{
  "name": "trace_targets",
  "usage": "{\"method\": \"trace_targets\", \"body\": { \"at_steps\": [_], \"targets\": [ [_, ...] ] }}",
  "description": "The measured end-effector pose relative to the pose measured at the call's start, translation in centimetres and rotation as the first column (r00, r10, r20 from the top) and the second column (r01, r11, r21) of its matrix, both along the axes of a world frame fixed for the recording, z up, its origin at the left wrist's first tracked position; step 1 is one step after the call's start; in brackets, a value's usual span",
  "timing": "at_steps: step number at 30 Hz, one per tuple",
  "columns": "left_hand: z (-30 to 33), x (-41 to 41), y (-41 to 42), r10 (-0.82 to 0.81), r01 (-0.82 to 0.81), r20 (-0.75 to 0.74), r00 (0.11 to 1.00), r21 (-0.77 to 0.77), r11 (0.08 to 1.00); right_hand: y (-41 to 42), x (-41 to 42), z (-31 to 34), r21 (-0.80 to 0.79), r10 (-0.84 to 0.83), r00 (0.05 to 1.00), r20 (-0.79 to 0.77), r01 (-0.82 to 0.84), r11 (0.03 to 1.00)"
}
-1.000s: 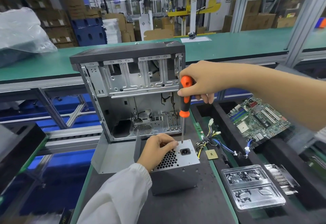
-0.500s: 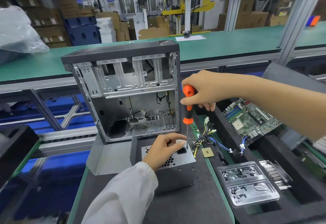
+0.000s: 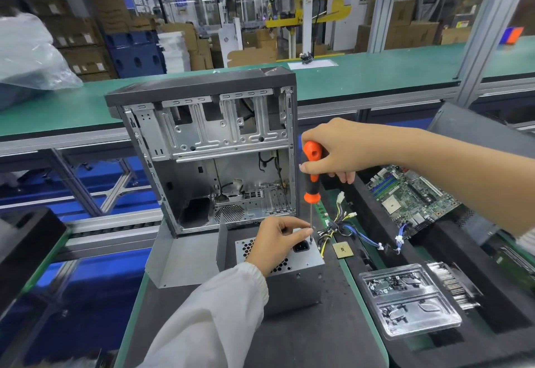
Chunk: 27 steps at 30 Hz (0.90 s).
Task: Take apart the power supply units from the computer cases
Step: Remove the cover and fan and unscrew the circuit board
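Observation:
A grey power supply unit [image 3: 292,283] lies on the dark work mat in front of the empty computer case [image 3: 208,147], which stands upright with its side open. My right hand [image 3: 335,150] grips an orange and black screwdriver [image 3: 312,176] held upright, its tip at the unit's top right corner beside the power socket. My left hand [image 3: 275,240] rests on the unit's perforated top, with thumb and forefinger pinching the screwdriver shaft near the tip. The unit's cable bundle [image 3: 341,228] trails to the right.
A loose grey case panel [image 3: 182,257] leans left of the unit. A CPU chip [image 3: 342,250] lies by the cables. To the right, black foam trays hold a motherboard [image 3: 411,197], a clear plastic screw tray [image 3: 408,298] and a heatsink [image 3: 454,283]. A green conveyor [image 3: 376,75] runs behind.
The screwdriver tip has shifted right, from near the socket to the unit's top right corner. My left fingers have moved from lying on the grille to pinching the shaft near its tip.

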State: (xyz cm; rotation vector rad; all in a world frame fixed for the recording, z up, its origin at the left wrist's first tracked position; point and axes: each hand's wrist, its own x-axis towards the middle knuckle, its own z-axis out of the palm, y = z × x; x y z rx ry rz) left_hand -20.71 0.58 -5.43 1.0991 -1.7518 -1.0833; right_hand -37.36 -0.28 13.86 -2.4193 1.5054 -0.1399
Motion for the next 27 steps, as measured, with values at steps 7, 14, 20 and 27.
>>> {"method": "trace_targets", "body": {
  "at_steps": [7, 14, 20, 27],
  "targets": [
    [-0.4, 0.1, -0.1, 0.006, -0.006, -0.014, 1.0, 0.005, 1.0, -0.2, -0.2, -0.2, 0.006, -0.021, 1.0, 0.007, 0.021, 1.0],
    [-0.3, 0.1, -0.3, -0.014, 0.015, -0.027, 1.0, 0.044, 0.999, -0.3, 0.0, -0.2, 0.013, -0.035, 0.999, -0.007, 0.035, 0.999],
    [-0.1, 0.2, -0.2, -0.02, 0.022, -0.035, 0.999, 0.053, 0.998, -0.2, 0.6, -0.1, 0.012, -0.067, 0.997, -0.03, 0.068, 0.998],
    [0.0, 0.2, -0.5, -0.032, 0.034, -0.022, 0.999, 0.063, 0.997, -0.1, 0.7, 0.8, 0.135, -0.025, 0.997, -0.074, 0.035, 0.99]
  ]
}}
